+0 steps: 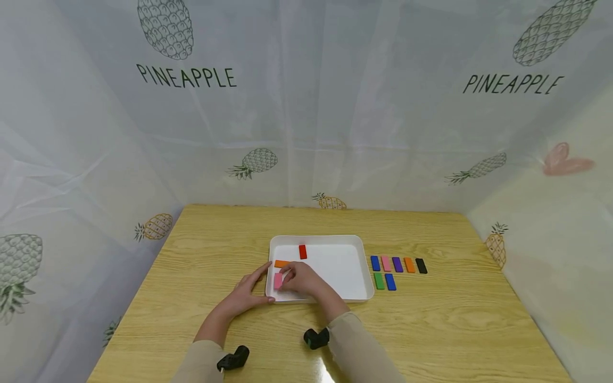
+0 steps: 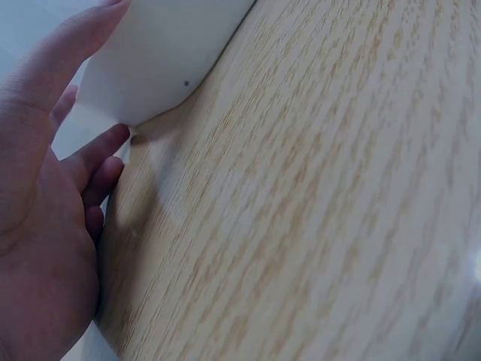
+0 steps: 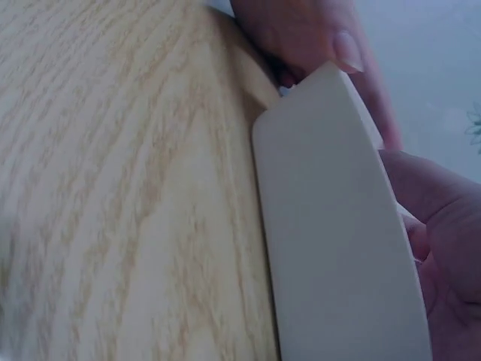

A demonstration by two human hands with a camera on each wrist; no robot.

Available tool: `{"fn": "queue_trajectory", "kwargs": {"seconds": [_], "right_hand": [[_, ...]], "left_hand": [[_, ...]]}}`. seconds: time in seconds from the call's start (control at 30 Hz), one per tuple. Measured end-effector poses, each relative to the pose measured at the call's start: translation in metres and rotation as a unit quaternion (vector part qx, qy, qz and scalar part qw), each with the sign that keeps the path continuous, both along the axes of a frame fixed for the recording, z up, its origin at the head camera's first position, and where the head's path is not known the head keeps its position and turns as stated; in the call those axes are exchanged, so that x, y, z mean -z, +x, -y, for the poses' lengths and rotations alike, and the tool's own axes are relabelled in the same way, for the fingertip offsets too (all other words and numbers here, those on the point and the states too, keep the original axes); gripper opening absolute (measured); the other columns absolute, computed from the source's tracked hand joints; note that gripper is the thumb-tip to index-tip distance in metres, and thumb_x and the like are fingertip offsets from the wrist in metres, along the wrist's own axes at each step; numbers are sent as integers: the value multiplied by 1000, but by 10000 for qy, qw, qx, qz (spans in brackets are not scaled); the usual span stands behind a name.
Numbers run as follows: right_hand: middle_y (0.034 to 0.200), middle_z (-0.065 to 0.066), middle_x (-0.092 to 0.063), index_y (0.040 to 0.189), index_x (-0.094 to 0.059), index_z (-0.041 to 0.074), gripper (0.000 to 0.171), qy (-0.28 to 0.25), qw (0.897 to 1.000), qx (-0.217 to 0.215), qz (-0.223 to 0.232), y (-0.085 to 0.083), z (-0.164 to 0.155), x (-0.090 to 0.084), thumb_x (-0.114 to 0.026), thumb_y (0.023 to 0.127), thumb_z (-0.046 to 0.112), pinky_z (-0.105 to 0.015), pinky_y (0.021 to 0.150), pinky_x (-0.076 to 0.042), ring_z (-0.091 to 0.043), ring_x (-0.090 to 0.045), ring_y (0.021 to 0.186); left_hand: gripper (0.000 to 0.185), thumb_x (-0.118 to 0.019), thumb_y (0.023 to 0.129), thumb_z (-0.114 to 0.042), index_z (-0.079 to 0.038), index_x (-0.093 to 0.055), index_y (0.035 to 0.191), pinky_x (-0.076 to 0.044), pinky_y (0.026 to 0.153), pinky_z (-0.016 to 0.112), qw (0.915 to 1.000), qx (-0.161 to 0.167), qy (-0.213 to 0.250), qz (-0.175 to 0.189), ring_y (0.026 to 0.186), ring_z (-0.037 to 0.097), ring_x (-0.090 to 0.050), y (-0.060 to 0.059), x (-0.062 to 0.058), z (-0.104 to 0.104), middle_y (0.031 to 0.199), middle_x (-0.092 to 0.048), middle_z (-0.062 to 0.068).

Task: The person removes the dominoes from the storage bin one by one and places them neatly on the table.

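A shallow white tray [image 1: 335,266] lies on the wooden table. My left hand [image 1: 243,296] rests at its front left corner, fingers fairly straight along the left side and thumb at the front edge. In the left wrist view, the thumb of the left hand [image 2: 45,188] reaches to the tray wall [image 2: 150,68]. Inside the tray, my right hand [image 1: 303,279] pinches a flat pink rectangular block [image 1: 278,281] near the left wall. An orange block [image 1: 281,263] lies just behind it, and a red block [image 1: 303,251] farther back. The right wrist view hides the blocks behind the tray wall [image 3: 331,226].
Right of the tray, several coloured blocks stand in two rows, among them a purple block [image 1: 397,264], a black block [image 1: 421,266] and a green block [image 1: 379,281]. A pineapple-printed curtain [image 1: 311,106] surrounds the table [image 1: 455,319]. Black devices sit at both wrists.
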State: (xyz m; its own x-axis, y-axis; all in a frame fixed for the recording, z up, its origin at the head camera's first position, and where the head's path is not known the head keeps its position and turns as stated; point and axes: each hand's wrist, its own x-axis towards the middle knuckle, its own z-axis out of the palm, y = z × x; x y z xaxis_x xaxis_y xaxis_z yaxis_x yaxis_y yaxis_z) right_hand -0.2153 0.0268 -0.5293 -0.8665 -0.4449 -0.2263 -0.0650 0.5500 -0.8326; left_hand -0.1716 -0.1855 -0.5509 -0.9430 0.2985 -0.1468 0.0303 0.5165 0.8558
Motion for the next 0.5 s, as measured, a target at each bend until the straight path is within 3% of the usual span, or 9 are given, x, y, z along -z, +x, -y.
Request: {"fn": "queue_trajectory", "kwargs": {"seconds": [0.17, 0.5], "right_hand": [[79, 1, -68, 108, -67, 6, 33, -254, 9988, 159, 377, 2, -7, -5, -82, 79, 12, -26, 60, -48, -13, -60, 67], [80, 0, -71, 116, -68, 6, 42, -494, 9968, 345, 534, 7, -31, -14, -83, 78, 11, -26, 60, -48, -13, -62, 67]], "left_hand": [[92, -83, 77, -38, -33, -32, 153, -24, 103, 67, 10000, 2, 68, 51, 135, 32, -33, 0, 2, 0, 152, -37, 4], [94, -84, 75, -39, -35, -31, 153, -27, 98, 70, 9999, -74, -81, 79, 134, 36, -30, 0, 2, -1, 149, -40, 8]]}}
